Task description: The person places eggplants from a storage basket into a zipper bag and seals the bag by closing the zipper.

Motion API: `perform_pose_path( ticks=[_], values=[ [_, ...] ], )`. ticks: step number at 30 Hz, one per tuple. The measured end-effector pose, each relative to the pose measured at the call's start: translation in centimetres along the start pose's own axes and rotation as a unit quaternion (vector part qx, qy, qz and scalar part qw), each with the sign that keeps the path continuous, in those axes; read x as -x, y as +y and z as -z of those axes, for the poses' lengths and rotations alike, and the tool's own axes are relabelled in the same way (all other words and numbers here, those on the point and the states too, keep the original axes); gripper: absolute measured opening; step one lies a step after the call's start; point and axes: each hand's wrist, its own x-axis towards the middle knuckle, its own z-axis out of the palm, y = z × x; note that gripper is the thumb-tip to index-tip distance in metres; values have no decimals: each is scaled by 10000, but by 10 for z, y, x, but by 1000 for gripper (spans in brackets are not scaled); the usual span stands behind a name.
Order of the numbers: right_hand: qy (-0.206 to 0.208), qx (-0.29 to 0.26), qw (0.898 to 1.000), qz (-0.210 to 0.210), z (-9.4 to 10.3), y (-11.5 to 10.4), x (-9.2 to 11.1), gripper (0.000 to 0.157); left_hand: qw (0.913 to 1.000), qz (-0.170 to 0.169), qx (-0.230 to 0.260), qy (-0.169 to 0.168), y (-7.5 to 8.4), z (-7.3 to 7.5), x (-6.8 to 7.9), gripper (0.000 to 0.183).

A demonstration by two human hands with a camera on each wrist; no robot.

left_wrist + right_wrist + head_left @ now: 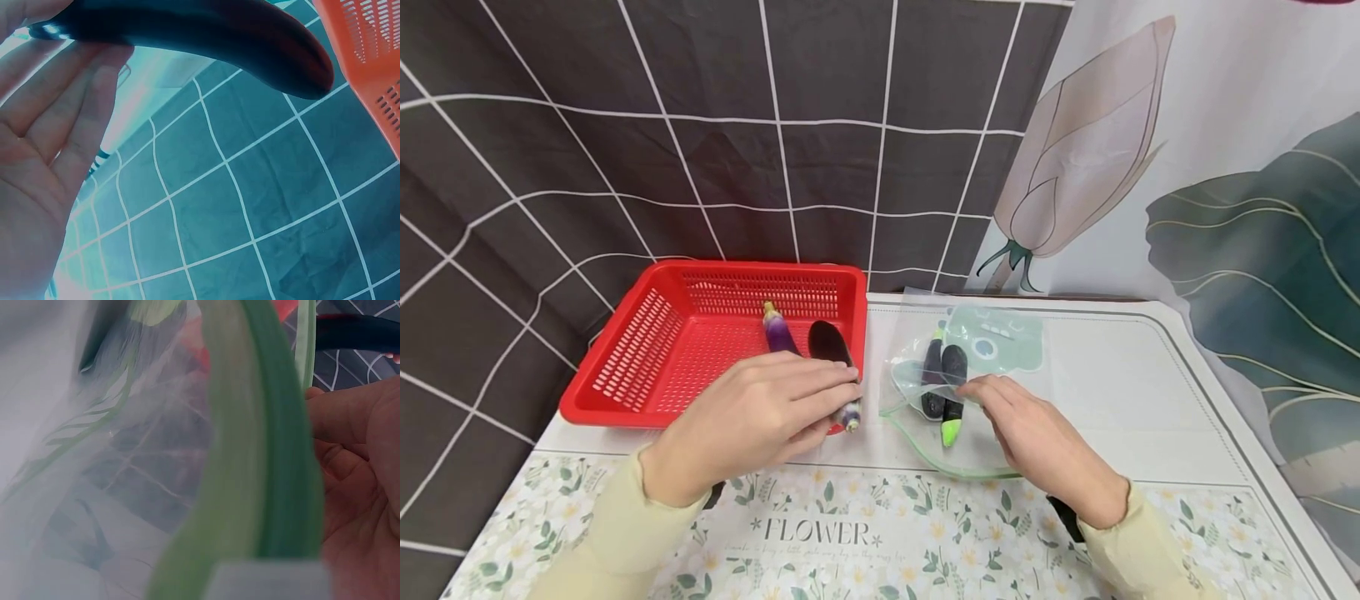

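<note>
Eggplant (827,340) in the left hand (760,412), says the head view, held at the red basket's (760,266) right end, its middle hidden by fingers. Second eggplant (780,333) inside, partly covered; two more (953,371) in one clear bag (981,442): four altogether! Right hand (1037,433) pinches the bag, fingertips hard to make out. Left wrist: basket cut off. Right wrist: blurred green bag edge hides fingers, one eggplant cropped.

The left grip (31,181) holds a dark, glossy eggplant (206,28) at one end, its rounded tip near an orange-red basket (359,72), white-lined cloth (206,206) beyond
</note>
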Motion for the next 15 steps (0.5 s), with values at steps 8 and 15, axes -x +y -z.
perform_pose_path(
  ticks=[8,15],
  values=[
    [49,-3,10000,-5,2,2,0,52,9976,-448,77,514,8,-7,-1,30],
    [83,10,10000,22,2,2,-1,51,9908,-864,74,1042,18,-10,-6,30]
  ],
)
